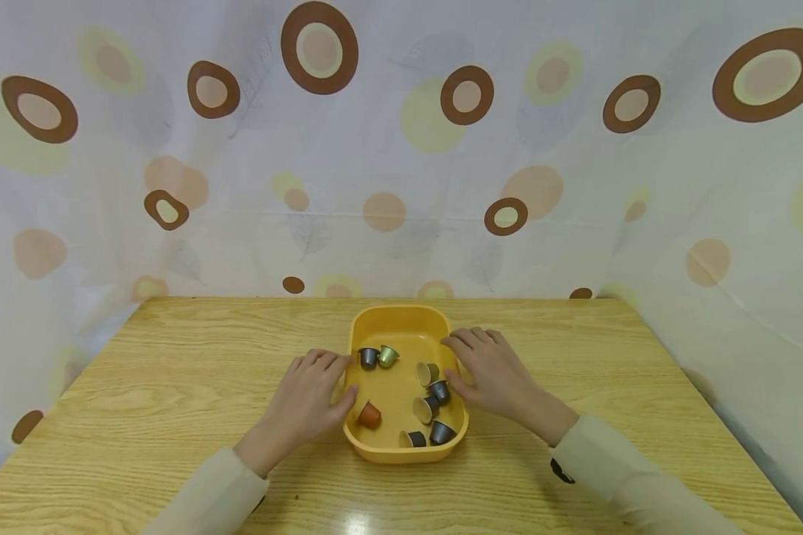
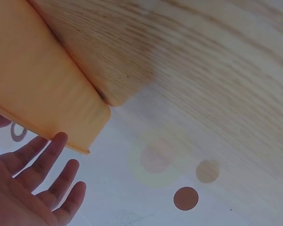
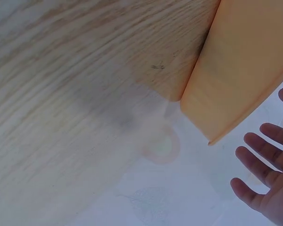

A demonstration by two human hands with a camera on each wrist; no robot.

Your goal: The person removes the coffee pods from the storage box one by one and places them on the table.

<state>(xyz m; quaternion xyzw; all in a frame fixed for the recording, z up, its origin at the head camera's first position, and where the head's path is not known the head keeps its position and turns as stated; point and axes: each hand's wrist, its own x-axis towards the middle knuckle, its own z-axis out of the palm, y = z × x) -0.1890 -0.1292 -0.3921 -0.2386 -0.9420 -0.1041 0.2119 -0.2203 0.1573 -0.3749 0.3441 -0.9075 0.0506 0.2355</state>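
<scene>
A yellow plastic tub (image 1: pixel 408 455) stands lengthwise on the wooden table with several coffee capsules inside. Toward its back left, a dark capsule (image 1: pixel 369 358) lies beside a light green capsule (image 1: pixel 388 357). An orange capsule (image 1: pixel 369 415) sits near the left wall; an olive capsule (image 1: pixel 427 373) and several dark ones, including a dark grey capsule (image 1: pixel 442 433), gather at the right and front. My left hand (image 1: pixel 304 401) is at the left rim, fingers relaxed and fingertips right at the edge. Across from it, my right hand (image 1: pixel 495 375) has its loosely extended fingers over the right rim.
Wood-grain table (image 1: pixel 201 386) surface extends on both sides of the tub. A white sheet (image 1: pixel 348 253) with brown and pale circles hangs behind the table and along its sides.
</scene>
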